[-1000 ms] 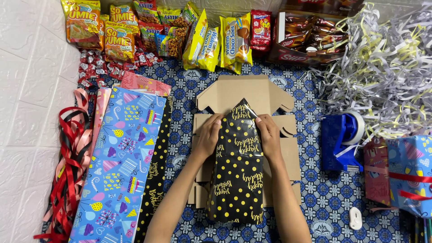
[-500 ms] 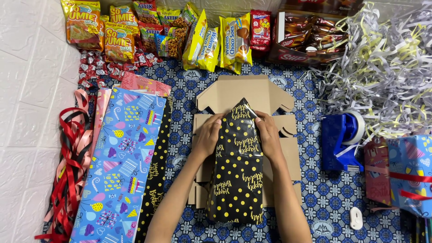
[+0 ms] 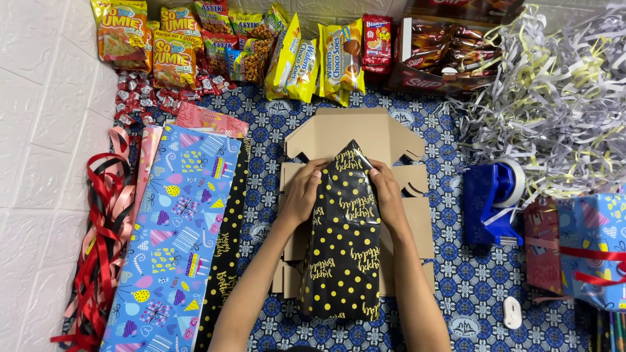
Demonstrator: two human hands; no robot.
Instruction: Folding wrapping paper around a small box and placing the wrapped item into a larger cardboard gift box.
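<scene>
black dotted parcel (image 3: 342, 251) on cardboard (image 3: 355, 130)

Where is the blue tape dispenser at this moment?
In the head view, the blue tape dispenser stands right of the flat cardboard box, below the shredded paper and left of the wrapped gift.

A blue patterned cloth (image 3: 450, 287) is covered by flattened cardboard (image 3: 355, 133) at centre, wrapping sheets (image 3: 173, 241) at left, shredded paper (image 3: 554, 98) at upper right.
</scene>
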